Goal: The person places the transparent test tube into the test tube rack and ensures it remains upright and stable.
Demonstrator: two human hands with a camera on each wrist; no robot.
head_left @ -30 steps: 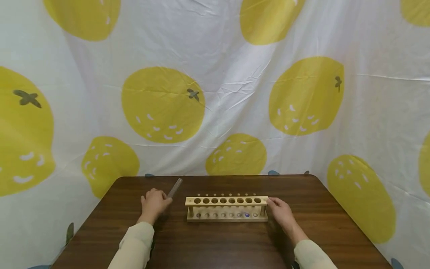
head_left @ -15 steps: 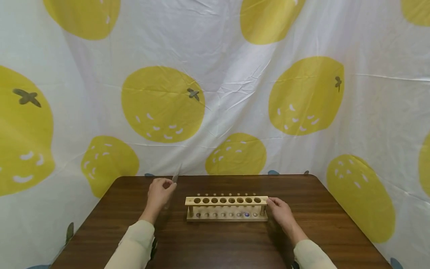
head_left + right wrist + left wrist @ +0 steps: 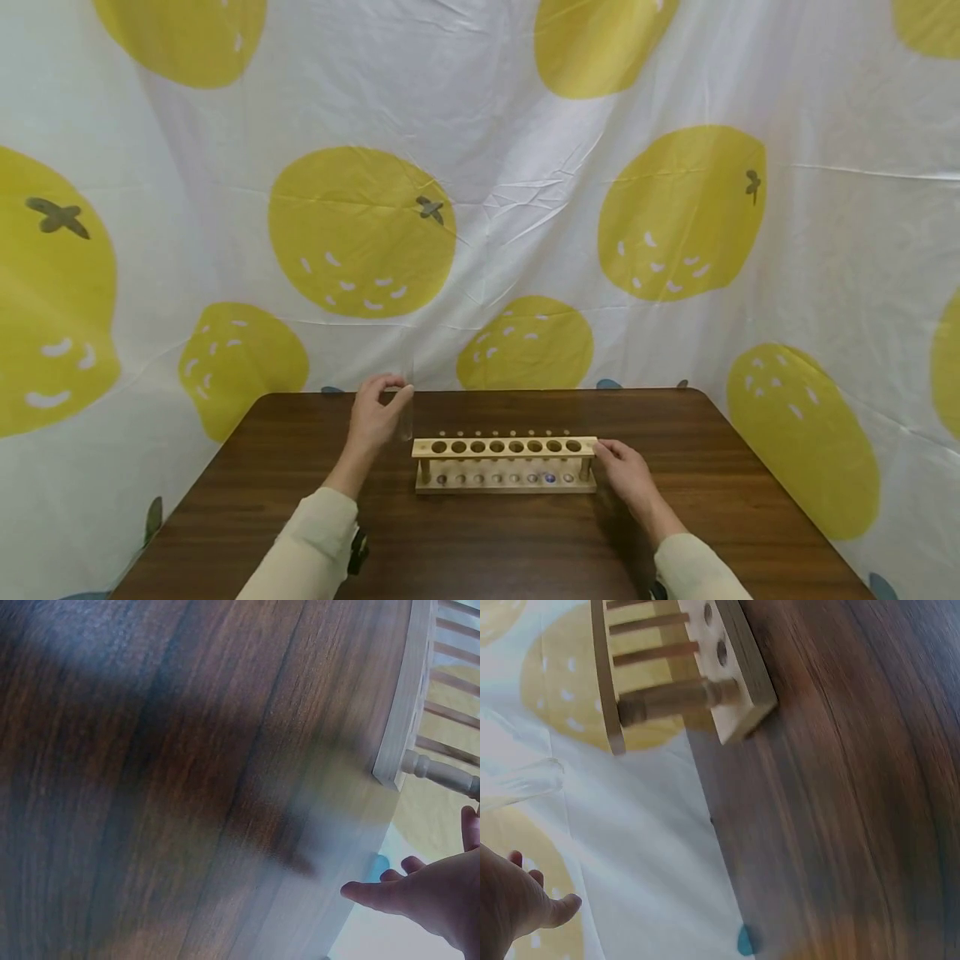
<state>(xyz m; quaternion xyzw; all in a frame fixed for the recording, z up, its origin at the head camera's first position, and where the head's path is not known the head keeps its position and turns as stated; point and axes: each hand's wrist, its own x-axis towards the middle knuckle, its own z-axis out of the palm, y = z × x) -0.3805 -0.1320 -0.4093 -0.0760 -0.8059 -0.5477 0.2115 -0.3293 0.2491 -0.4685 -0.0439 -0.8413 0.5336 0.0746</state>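
A clear glass test tube [image 3: 407, 423] hangs nearly upright in my left hand [image 3: 375, 412], pinched near its upper part. The tube's closed end is just behind and above the left end of a wooden test tube rack [image 3: 506, 489]. In the left wrist view the tube [image 3: 529, 784] appears beside the rack [image 3: 746, 694], apart from it. My right hand [image 3: 628, 477] grips the right end of the rack's top bar between thumb and fingers. The rack has a row of round holes above, shallow wells below and a row of pegs behind. One well shows a blue spot.
The rack stands on a dark wood-grain table [image 3: 480, 550] with rounded far corners. Behind the table's far edge hangs a white cloth [image 3: 517, 250] printed with yellow fruit. A dark band [image 3: 358, 550] sits at the left sleeve.
My left hand has lifted the test tube and moved right toward the rack. The tube has turned from slanted to nearly upright. My right hand and the rack have stayed in place.
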